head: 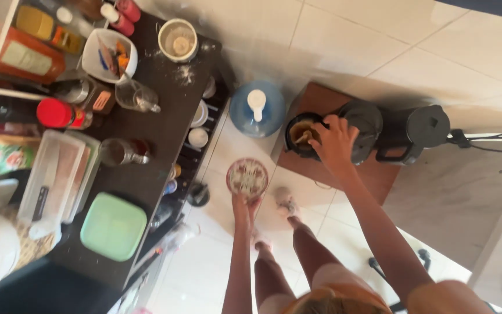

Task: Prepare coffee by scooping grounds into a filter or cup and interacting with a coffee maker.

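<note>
Water jug (pixel 257 109) and black jar (pixel 412 129) flank the pot (pixel 302 135); tiles above lie open

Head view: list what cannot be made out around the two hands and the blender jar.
- Blender jar: contents are only a blurred yellowish mass; the right hand covers its near rim.
- Right hand's fingertips: hidden inside the jar, so what they touch is unclear.
- Patterned plate: motif blurred; the left hand hides its lower edge.
- Black appliance: too dark and blurred to identify.

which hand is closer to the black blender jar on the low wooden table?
Right. The right hand rests on the rim of the black blender jar. The left hand is lower down, off the table, holding a patterned plate.
</note>
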